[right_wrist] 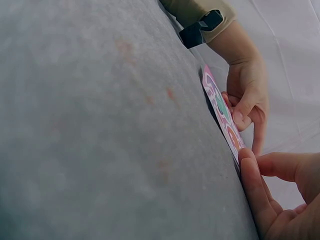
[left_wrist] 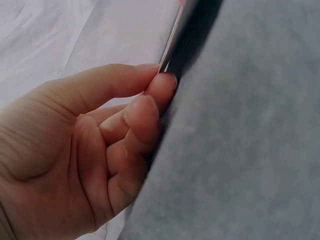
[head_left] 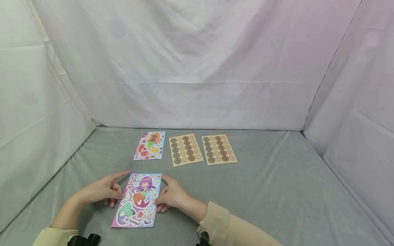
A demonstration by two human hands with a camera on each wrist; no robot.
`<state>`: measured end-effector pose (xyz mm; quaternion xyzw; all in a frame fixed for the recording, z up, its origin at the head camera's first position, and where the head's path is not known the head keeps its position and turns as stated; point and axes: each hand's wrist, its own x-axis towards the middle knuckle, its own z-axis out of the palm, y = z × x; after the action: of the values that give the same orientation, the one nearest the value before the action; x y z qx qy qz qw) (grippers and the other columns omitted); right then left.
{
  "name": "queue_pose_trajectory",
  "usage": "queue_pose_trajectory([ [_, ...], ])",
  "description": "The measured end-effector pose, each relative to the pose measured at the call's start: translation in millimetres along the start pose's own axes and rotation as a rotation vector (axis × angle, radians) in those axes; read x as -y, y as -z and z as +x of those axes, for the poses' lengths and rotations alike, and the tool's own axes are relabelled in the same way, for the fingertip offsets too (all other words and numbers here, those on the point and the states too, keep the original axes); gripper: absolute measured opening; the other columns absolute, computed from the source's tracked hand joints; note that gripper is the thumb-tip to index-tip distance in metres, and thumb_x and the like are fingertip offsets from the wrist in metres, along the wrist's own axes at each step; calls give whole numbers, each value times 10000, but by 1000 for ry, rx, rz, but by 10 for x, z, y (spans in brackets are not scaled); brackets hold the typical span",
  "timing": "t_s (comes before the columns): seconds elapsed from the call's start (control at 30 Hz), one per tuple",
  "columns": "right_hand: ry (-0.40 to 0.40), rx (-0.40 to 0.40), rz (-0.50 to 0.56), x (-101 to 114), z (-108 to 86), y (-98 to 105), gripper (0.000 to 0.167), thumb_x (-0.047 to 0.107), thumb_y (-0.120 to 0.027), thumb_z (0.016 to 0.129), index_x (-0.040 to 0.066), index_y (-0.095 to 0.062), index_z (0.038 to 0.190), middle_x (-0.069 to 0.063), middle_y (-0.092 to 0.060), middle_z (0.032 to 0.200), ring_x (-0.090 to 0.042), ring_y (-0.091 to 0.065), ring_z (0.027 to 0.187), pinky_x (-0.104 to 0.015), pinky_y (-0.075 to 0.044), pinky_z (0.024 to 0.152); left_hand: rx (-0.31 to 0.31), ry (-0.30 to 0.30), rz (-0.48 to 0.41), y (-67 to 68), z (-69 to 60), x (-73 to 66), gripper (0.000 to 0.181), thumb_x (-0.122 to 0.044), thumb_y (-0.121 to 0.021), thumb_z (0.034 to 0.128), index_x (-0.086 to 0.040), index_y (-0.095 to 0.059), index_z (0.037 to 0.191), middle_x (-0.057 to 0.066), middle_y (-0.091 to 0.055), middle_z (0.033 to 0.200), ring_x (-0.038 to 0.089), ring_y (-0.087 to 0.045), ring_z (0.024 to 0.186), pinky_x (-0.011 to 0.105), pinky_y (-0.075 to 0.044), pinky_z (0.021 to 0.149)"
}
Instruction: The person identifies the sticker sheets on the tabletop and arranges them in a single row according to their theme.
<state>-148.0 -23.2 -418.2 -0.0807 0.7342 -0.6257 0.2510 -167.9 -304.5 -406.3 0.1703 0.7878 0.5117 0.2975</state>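
Note:
A mermaid sticker sheet (head_left: 144,199) in pink and blue is between both hands at the front left of the table, one figure purple-haired with an orange tail. My left hand (head_left: 100,189) holds its left edge, the index finger stretched to the top left corner. In the left wrist view the thumb and a finger of that hand (left_wrist: 85,140) pinch the thin edge. On the opposite side my right hand (head_left: 175,194) grips the right edge, index finger at the upper corner. The right wrist view shows the sheet (right_wrist: 220,107) edge-on, close above the cloth.
Behind lies a second mermaid sticker sheet (head_left: 149,146) with red and yellow-green tails. To its right are two tan sheets of round stickers, one (head_left: 186,150) beside the other (head_left: 219,149). Grey cloth (head_left: 277,191) covers the table, with white curtains (head_left: 197,68) around it.

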Motion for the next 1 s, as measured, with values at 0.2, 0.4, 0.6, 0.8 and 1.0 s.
queue_pose_trajectory([
  [0.2,4,3,9,0,-7,7,846,-149,-706,747,1,-293,1470,-125,-633,669,-214,-630,482,-334,-546,451,-12,12,16,-1,0,4,906,-80,-666,878,91,-13,1482,174,-627,681,169,-578,512,244,-445,428],
  [0.4,-3,14,15,0,-5,19,847,-145,-711,747,7,-297,1470,-130,-636,676,-219,-634,488,-338,-549,459,-25,23,30,-3,2,3,918,-78,-676,866,93,-17,1481,175,-625,678,179,-582,508,247,-450,423],
  [0.6,-8,33,33,-12,7,36,847,-142,-709,751,9,-292,1473,-135,-642,688,-228,-640,502,-343,-554,472,-30,28,16,-7,2,-12,904,-99,-669,881,93,-21,1481,167,-621,679,176,-584,508,244,-449,419],
  [0.8,-2,66,44,0,-8,62,851,-130,-709,755,13,-282,1477,-133,-647,712,-229,-640,510,-348,-556,480,-39,15,16,-12,-5,-27,852,-87,-636,890,102,-48,1478,157,-624,704,184,-592,505,247,-453,414],
  [1.0,8,75,8,27,-18,107,851,-90,-728,761,38,-289,1479,-110,-653,722,-219,-638,525,-340,-553,482,-70,13,22,-5,-9,-30,815,-93,-620,903,85,-78,1485,170,-632,756,219,-602,520,277,-471,424],
])
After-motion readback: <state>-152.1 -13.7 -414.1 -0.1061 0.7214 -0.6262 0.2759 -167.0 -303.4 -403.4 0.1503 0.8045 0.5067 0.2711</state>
